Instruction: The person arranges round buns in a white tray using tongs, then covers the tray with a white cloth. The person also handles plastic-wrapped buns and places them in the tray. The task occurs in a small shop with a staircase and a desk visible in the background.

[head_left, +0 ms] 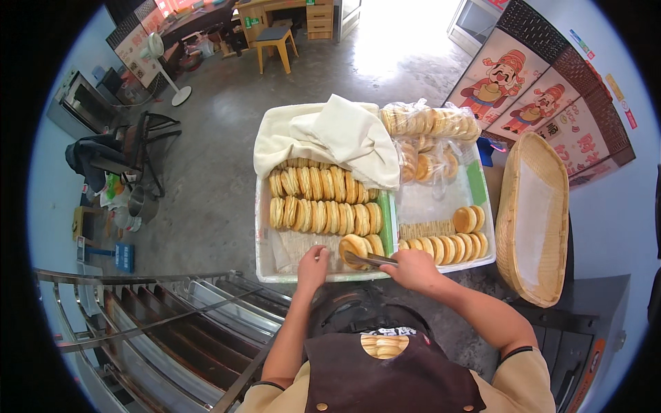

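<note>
One round bread (354, 245) lies at the leftward tips of tongs (378, 260) gripped in the right hand (413, 270); the left hand (313, 266) (curled, contents unclear) hangs just beyond it.

Flatbreads (329, 217) in left box (262, 234) (cloth (348, 134) behind) — basket (508, 224) right

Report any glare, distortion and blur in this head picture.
Head view, top: glare whitens the doorway and shines off the floor before it; head view, rim: fisheye distortion bows the metal rack, with black corners; head view, centre: the left hand, right hand, tongs and bread show no obvious blur.
</note>
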